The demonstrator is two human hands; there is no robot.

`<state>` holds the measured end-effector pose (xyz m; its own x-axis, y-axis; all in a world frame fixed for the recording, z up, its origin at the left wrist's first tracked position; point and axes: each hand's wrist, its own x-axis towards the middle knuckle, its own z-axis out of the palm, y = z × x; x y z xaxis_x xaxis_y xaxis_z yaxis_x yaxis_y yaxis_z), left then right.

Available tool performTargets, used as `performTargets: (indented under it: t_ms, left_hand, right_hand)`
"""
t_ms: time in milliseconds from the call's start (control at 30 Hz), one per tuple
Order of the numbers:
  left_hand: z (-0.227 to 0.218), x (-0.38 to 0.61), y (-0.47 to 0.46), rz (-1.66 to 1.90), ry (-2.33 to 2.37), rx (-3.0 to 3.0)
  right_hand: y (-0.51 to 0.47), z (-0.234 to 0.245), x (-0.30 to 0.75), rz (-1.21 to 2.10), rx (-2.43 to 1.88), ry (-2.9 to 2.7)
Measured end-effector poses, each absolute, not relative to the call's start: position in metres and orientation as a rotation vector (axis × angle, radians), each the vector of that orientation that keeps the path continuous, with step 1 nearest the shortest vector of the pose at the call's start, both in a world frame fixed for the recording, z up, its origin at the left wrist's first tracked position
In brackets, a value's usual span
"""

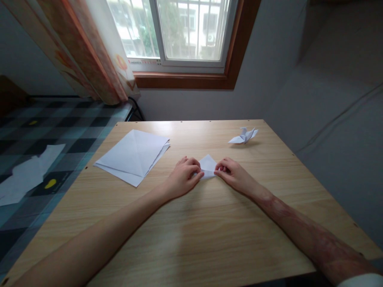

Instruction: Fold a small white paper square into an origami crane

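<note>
A small folded piece of white paper [208, 165] lies on the wooden table [209, 231] near its middle. My left hand [184, 176] pinches its left side with curled fingers. My right hand [231, 172] pinches its right side, fingertips pressed on the paper's edge. Both forearms rest on the tabletop. Part of the paper is hidden under my fingers.
A stack of larger white sheets [133, 155] lies at the table's left. A finished white paper bird [243, 136] stands at the far right. A bed with a checked cover [54, 135] and loose paper [26, 173] sits left. A window and curtain lie behind.
</note>
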<state>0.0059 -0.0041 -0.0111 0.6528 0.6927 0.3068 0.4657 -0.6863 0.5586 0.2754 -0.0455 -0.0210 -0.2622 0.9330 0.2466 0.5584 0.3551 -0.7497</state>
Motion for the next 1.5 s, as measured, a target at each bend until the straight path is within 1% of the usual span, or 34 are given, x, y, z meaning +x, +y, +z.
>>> performTargets:
  t_ms: [500, 800, 1067, 1267, 1400, 1500]
  left_hand:
    - [-0.009, 0.006, -0.009, 0.688, 0.971, 2.384]
    - [-0.01, 0.008, -0.014, 0.667, 1.014, 2.48]
    - [-0.009, 0.011, -0.016, 0.663, 1.005, 2.556]
    - [-0.011, 0.013, -0.016, 0.634, 1.03, 2.6]
    - [-0.014, 0.012, -0.017, 0.665, 1.093, 2.58]
    - [-0.014, 0.01, -0.017, 0.703, 1.039, 2.645]
  right_hand:
    - [-0.043, -0.024, 0.276, 0.665, -1.312, -1.972]
    - [-0.044, -0.024, 0.277, 0.656, -1.313, -1.987]
    - [-0.045, -0.024, 0.274, 0.55, -1.316, -2.023]
    - [-0.046, -0.028, 0.273, 0.533, -1.318, -2.037]
    - [-0.045, -0.029, 0.274, 0.523, -1.308, -2.044]
    - [-0.045, -0.029, 0.274, 0.525, -1.307, -2.04]
